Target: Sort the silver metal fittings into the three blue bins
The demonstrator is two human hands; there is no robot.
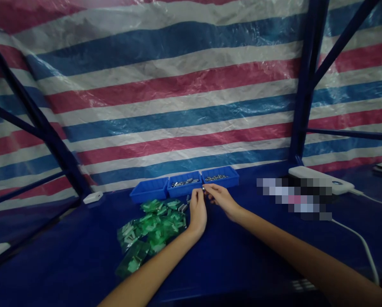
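Note:
My left hand [198,211] is closed, its fingertips pressed together in front of the middle blue bin [184,189]. What it pinches, if anything, is too small to make out. Beside it, my right hand [222,199] pinches a small shiny metal piece [203,188] between thumb and forefinger, right at the left fingertips. The middle bin holds silvery metal parts [186,182]. Small metal pieces also lie in the right blue bin [231,181]. A few metal cylinders [182,207] rest on the blue table just left of my left hand.
Green-tinted plastic bags [157,226] with pale pieces are heaped left of my left forearm. A third blue bin [149,190] stands at the left of the row. A white power strip [344,186] with cables lies right, a white adapter [93,198] left. Striped sheeting [184,94] hangs behind.

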